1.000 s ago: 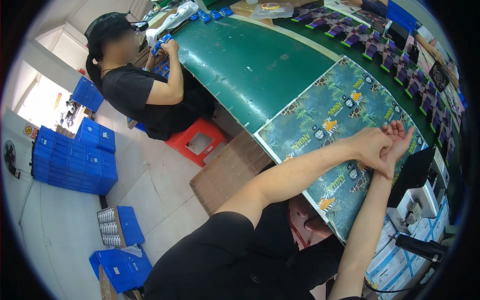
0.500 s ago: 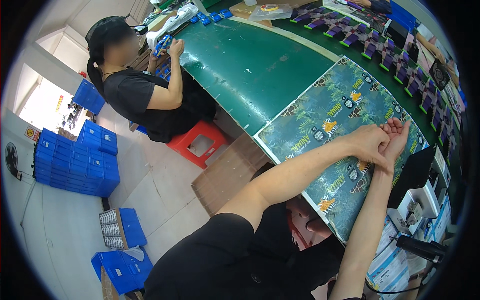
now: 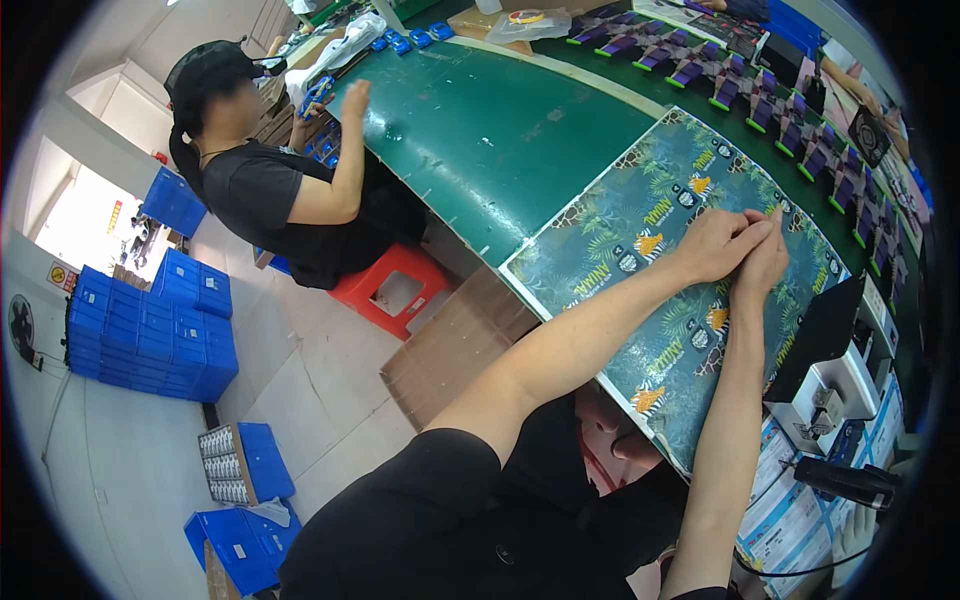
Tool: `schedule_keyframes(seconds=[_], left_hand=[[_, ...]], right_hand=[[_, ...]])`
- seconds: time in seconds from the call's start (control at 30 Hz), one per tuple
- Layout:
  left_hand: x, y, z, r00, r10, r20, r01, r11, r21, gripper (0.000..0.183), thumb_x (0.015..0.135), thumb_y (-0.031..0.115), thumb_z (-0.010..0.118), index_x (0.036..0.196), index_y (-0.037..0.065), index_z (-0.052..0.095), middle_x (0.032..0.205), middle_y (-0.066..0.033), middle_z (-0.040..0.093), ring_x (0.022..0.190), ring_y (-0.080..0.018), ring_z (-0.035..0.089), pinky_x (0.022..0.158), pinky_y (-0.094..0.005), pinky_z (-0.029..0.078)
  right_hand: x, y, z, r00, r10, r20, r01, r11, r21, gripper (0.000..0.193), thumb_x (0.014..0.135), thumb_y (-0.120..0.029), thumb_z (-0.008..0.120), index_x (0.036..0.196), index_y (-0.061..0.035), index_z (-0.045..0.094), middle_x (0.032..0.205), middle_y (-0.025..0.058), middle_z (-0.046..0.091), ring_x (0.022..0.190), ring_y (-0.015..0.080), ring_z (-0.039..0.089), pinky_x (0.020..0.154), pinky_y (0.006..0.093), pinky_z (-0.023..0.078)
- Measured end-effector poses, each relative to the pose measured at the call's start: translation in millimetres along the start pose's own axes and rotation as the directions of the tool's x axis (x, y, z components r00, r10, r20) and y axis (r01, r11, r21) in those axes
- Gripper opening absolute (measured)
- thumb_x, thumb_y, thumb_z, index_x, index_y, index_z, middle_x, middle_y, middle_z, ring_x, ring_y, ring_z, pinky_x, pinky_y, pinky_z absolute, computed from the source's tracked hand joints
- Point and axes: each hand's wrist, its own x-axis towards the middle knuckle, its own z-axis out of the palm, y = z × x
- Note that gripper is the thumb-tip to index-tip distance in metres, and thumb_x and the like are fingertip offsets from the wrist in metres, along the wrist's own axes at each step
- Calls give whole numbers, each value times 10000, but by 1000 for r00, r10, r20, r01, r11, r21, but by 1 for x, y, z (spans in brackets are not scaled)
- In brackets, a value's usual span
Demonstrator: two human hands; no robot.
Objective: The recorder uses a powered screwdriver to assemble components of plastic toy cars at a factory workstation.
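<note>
My left hand (image 3: 714, 246) and my right hand (image 3: 760, 268) are pressed together above a patterned mat (image 3: 600, 275) on the table. The left hand comes in from the left and its fingers lap over the right hand, partly hiding each other. Both hands are closed, and nothing shows between them. The mat carries a leaf and animal print. Close by my right forearm stands a small white and black machine (image 3: 835, 390). A black cylindrical tool (image 3: 845, 484) lies below it on printed sheets (image 3: 790, 515).
A green table (image 3: 500, 140) stretches away, with blue toy cars (image 3: 415, 38) at its far end. Purple-and-green pieces (image 3: 735, 85) line a belt beyond. At left a co-worker (image 3: 270, 180) sits on a red stool (image 3: 392, 285), holding a blue toy car (image 3: 317, 94). Blue crates (image 3: 150, 335) are stacked behind.
My right hand has turned from palm up with curled fingers and drawn in against the left. Both hands moved slightly left and away. The co-worker's raised hand has come off the toy car.
</note>
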Motion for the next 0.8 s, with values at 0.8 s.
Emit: schedule_keyframes(seconds=[0.8], left_hand=[[19,-30,-9,970,-219,-107,150,883,-444,626,1015,453,476,607,12,656,575,-58,642,504,-128,578,499,-284,444]], right_hand=[[-33,-14,30,868,-257,426,314,947,-69,658,981,-352,562,1480,15,343,1382,224,540,1300,285,506,1085,387,375]])
